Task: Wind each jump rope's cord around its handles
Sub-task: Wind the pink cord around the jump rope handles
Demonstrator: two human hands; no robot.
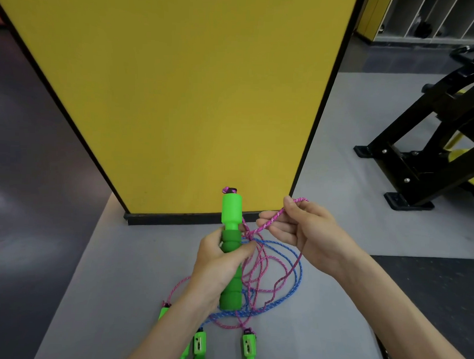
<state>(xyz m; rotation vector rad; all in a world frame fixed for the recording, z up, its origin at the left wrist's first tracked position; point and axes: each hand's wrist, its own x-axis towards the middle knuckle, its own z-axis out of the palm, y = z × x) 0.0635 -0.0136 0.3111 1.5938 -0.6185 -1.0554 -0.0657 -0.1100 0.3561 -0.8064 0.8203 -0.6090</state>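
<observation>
The left grip is closed around the foam body of one green handle and holds it upright above the counter. The right grip pinches the pink cord between thumb and fingers, just beside the handle, with a short loop standing above the fingertips.

The rest of the pink cord lies in loose coils on the counter, crossed with a blue cord. Three more handles lie at the near edge.

Handling, as judged:
- The cord is thin, braided, light and limp. It holds no shape and will snag where the coils cross.
- The foam section appears soft and non-slip. Hold the handle there.
- Take the cord close to the handle and keep light tension, so that each turn lies tight against the one before it.
- The hard cap end is smoother, and turns may slide off it.
</observation>
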